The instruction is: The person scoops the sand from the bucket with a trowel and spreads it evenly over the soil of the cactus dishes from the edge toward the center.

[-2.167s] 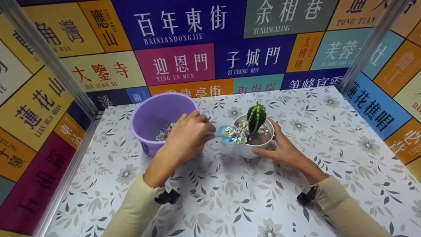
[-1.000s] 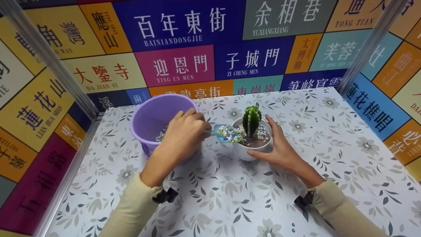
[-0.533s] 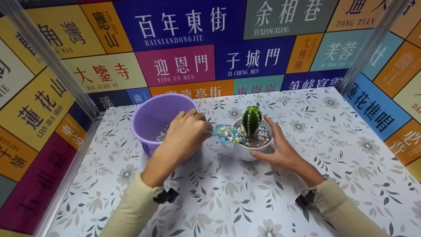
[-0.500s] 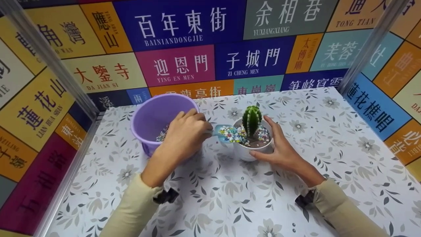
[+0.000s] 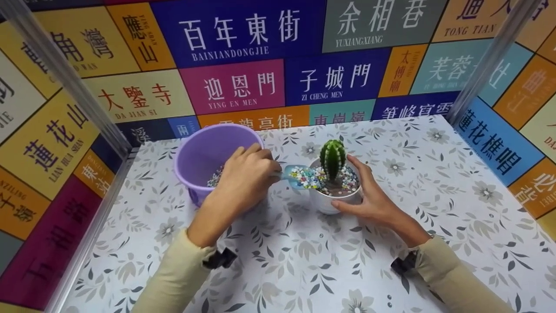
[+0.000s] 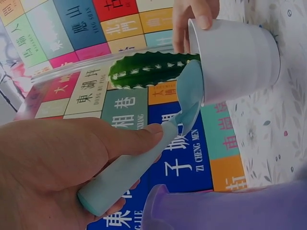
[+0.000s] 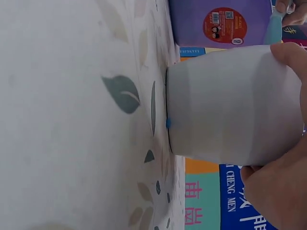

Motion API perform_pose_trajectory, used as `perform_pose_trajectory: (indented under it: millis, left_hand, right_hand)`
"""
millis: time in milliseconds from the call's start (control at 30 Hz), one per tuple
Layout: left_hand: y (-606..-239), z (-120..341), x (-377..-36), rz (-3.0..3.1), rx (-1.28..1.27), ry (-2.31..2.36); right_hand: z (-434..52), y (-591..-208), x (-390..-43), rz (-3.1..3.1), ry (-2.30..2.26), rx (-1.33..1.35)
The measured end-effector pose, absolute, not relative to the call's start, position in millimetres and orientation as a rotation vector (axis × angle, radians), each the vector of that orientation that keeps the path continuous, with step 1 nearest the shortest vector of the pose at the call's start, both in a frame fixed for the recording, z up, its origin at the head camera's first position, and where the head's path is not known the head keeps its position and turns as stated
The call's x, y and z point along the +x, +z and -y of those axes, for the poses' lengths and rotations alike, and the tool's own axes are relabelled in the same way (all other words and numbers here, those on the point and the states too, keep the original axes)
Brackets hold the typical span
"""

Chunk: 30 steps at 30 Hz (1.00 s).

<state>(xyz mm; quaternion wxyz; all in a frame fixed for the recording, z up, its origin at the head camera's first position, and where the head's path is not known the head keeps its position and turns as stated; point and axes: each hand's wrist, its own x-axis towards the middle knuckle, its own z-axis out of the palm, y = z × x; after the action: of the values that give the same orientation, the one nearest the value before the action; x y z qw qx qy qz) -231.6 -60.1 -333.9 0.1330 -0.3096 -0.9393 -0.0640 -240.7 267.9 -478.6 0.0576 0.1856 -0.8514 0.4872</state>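
My left hand (image 5: 249, 176) grips the handle of a small light-blue shovel (image 6: 127, 175). Colourful pebbles (image 5: 304, 174) lie in its blade, whose tip reaches over the left rim of a white flower pot (image 5: 326, 202). A green ribbed cactus (image 5: 333, 160) stands upright in the pot, with pebbles scattered on the brown soil around it. On the right side, my right hand (image 5: 369, 198) holds the pot, thumb in front and fingers behind. The right wrist view has the pot's base down on the table.
A purple bucket (image 5: 197, 150) with more pebbles in the bottom stands to the left, partly covered by the left forearm and hand. The floral-patterned tablecloth (image 5: 278, 265) spreads underneath. Colourful sign-printed panels (image 5: 234, 82) close off the back and sides.
Pebbles have slid from the shovel into the pot, where more now lie around the cactus. The shovel has shifted slightly left. The pot has also moved a little, and the cactus stands straighter.
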Motion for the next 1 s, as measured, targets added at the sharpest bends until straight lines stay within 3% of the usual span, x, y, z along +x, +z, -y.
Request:
perform_pose_trajectory:
  millis: [367, 1000]
  left_hand:
    - [-332.4, 59.6, -233.2, 2.656, -0.888, -0.114]
    - [-333.0, 55.7, -229.9, 2.650, -0.885, -0.107]
  right_hand:
    - [-260.7, -477.8, -237.2, 2.591, 1.352, 0.403]
    - [-261.0, -478.9, -235.0, 2.609, 1.409, 0.468]
